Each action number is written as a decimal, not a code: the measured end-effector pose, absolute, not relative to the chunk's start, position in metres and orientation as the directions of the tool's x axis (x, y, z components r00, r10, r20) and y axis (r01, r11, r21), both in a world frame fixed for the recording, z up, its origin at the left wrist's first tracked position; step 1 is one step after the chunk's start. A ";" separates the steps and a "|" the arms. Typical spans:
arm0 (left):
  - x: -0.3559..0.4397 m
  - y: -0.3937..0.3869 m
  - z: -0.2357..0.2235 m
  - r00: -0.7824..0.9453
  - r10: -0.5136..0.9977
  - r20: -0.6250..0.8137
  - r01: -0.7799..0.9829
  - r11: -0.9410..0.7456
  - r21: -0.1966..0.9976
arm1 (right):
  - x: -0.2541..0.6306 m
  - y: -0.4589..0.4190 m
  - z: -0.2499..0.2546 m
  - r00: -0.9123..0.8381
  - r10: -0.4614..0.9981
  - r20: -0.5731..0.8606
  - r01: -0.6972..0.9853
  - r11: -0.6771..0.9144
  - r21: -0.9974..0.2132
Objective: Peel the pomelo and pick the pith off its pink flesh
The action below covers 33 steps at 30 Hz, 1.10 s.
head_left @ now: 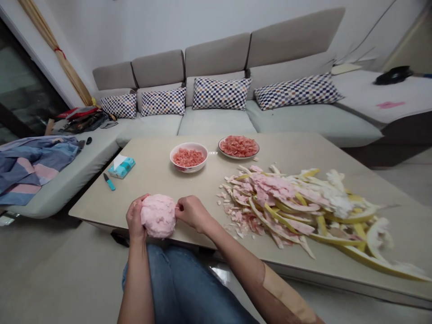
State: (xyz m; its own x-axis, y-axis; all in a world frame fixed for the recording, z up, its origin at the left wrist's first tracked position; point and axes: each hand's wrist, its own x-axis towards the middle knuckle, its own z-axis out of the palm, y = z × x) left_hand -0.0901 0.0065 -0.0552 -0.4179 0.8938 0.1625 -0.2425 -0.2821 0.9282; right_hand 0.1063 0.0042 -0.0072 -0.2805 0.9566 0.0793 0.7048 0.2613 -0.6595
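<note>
Table (155, 168) with peel heap (303, 202), bowls (189, 157)

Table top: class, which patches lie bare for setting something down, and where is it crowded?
Bare: the table between the tissue pack, the white bowl and the left hand; also the far right corner behind the peel pile. Crowded: the right half, under peel and pith.

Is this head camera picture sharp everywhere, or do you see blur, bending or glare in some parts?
In the head view, the middle is fairly sharp: the pink peeled fruit and both hands, left and right, read clearly. The peel pile smears toward the right edge. The sofa and table edges bend from the wide lens. Lighting is soft and even; a small glare shows on the floor.
</note>
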 end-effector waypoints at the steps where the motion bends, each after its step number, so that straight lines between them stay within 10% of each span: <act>1: -0.089 0.007 -0.055 -0.418 0.894 0.162 -0.239 -0.280 0.930 | 0.105 0.005 -0.010 -0.247 0.966 0.081 0.698 0.235 -0.676; 9: -0.085 0.005 -0.054 -0.421 0.882 0.211 -0.192 -0.314 0.930 | 0.104 0.008 -0.042 -0.037 0.986 -0.161 0.247 -0.147 -0.958; 17: -0.093 0.000 -0.054 -0.466 0.855 0.228 -0.217 -0.361 0.907 | 0.110 -0.005 -0.033 -0.239 0.938 -0.253 0.024 -0.255 -0.967; 33: -0.089 0.005 -0.056 -0.453 0.859 0.238 -0.196 -0.356 0.914 | 0.100 0.013 -0.049 -0.094 0.961 -0.259 0.196 -0.237 -0.951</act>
